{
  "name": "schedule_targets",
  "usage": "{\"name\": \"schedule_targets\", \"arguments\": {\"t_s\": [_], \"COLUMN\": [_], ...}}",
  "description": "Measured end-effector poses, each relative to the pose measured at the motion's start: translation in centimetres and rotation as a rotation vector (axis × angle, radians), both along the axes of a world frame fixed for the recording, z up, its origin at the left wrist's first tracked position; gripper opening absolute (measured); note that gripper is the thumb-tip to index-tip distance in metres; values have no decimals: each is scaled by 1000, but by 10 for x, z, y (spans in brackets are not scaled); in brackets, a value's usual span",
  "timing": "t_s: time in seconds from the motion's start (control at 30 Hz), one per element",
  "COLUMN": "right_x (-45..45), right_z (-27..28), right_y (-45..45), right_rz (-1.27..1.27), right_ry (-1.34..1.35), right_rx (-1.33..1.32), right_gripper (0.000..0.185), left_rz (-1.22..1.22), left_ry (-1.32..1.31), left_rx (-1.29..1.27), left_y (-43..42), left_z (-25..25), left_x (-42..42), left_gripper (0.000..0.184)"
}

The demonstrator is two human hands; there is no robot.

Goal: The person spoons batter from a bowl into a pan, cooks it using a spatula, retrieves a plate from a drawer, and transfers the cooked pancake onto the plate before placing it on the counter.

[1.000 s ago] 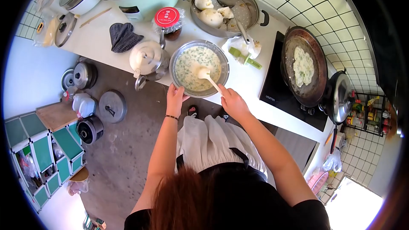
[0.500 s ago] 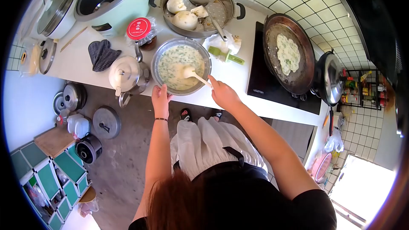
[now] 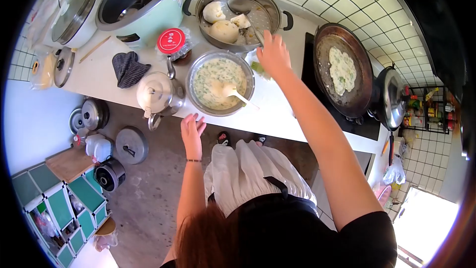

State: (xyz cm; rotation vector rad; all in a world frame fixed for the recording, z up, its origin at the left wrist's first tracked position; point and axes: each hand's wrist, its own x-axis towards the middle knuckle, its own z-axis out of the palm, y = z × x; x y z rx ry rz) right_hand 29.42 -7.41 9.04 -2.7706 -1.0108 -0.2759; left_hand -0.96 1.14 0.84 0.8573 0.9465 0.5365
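- Head view, left hand (image 3: 192, 131): fingers loosely parted, nothing held; apart from the things on the counter (image 3: 277, 114).
- Right hand (image 3: 274, 57): arm stretched out, palm down; fingers at the handle end of a metal spoon (image 3: 255, 31). Whether they grip it cannot be told, the hand covering that end.
- Steamer pot (image 3: 275, 16): beyond the right hand; bears the spoon's bowl end and pale bun-like pieces (image 3: 224, 31).
- Green brush (image 3: 258, 67): partly under the right hand, on the side toward the mixing bowl.
- Mixing bowl (image 3: 251, 87): just beyond the left hand, nearer the body than the right; holds a pale batter (image 3: 210, 77) with green flecks. White spoon (image 3: 230, 90) leans inside, unheld, handle over the rim.
- Frying pan (image 3: 323, 49): off to the right hand's outer side; bears a flecked pancake (image 3: 342, 71).
- Handling, as judged: fingertips best close on one item only, metal spoon or brush, without dragging the other.
- Handling, as judged: the wrist should clear the white spoon's handle; the left hand is well placed to steady the bowl.
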Motion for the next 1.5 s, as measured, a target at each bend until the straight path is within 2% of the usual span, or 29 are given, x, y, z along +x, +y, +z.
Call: {"name": "schedule_targets", "arguments": {"t_s": [0.13, 0.23, 0.3, 0.5, 0.63, 0.73, 0.8, 0.9, 0.93, 1.0, 1.03, 1.13, 1.23, 1.5], "right_x": [39, 52, 63, 57, 20, -15, -33, -57, -66, -72, -70, -47, -19, 56], "right_z": [-19, -22, -17, 58, 109, 152, 169, 192, 199, 201, 195, 182, 178, 156], "right_y": [31, 40, 43, 26, -44, -129, -195, -281, -299, -335, -355, -392, -400, -407], "right_rz": [-189, -159, -194, -163, -85, -52, -105, -222, -441, -565, -493, -518, -484, -329], "right_ry": [375, 367, 334, 414, 163, 141, 119, 218, 457, 422, 306, 239, 250, 292], "right_rx": [-186, -282, -251, -82, 98, 222, 201, 161, 294, 184, 146, -4, 1, -69], "right_gripper": [52, 50, 46, 34, 35, 41, 35, 31, 33, 35, 37, 38, 37, 36], "left_rz": [-2, 1, 29, 83, 122, 115, 85, 68, 68, 38, 27, -139, -157, -46], "left_ry": [54, 112, 153, 323, 480, 540, 613, 696, 720, 792, 828, 872, 805, 730], "left_rx": [26, 74, 74, 103, 63, 20, -46, -100, -110, -148, -165, -311, -195, -179], "left_y": [-7, -12, -16, -22, -22, -22, -24, -30, -31, -32, -29, -20, -26, -87], "left_z": [14, 18, 17, -18, -64, -112, -124, -155, -167, -185, -187, -189, -181, -167], "left_x": [-42, -75, -94, -141, -174, -210, -225, -252, -260, -273, -273, -263, -238, -179], "left_gripper": [29, 26, 24, 18, 15, 14, 15, 18, 19, 21, 22, 21, 21, 21]}}
